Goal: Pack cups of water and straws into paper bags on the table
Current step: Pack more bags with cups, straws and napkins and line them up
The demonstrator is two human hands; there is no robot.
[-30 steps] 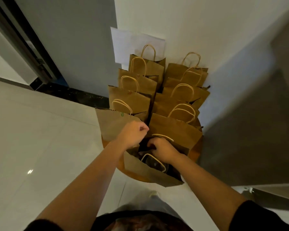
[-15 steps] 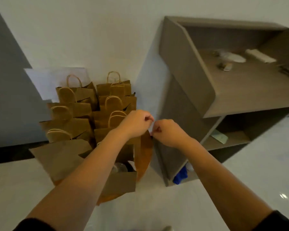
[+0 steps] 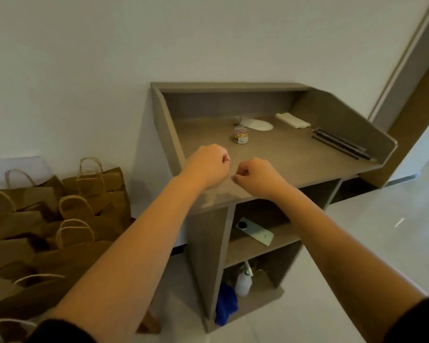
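Both my hands hover over the front edge of a grey wooden counter (image 3: 295,154). My left hand (image 3: 208,167) is a closed fist with nothing visible in it. My right hand (image 3: 255,175) is also closed, close beside the left, fingers curled in. Several brown paper bags (image 3: 67,219) with twine handles stand grouped at the lower left, below my left arm. A bundle of dark straws (image 3: 339,146) lies at the counter's right side. No cup of water is in view.
On the counter sit a small glass jar (image 3: 240,136), a white plate (image 3: 258,125) and folded white paper (image 3: 292,120). Shelves below hold a pale green card (image 3: 255,231), a white bottle (image 3: 243,283) and a blue cloth (image 3: 226,305). White floor lies to the right.
My view has swung right from the paper bags to the counter. Both hands left the open bag and rose together, still closed, over the counter's front edge.
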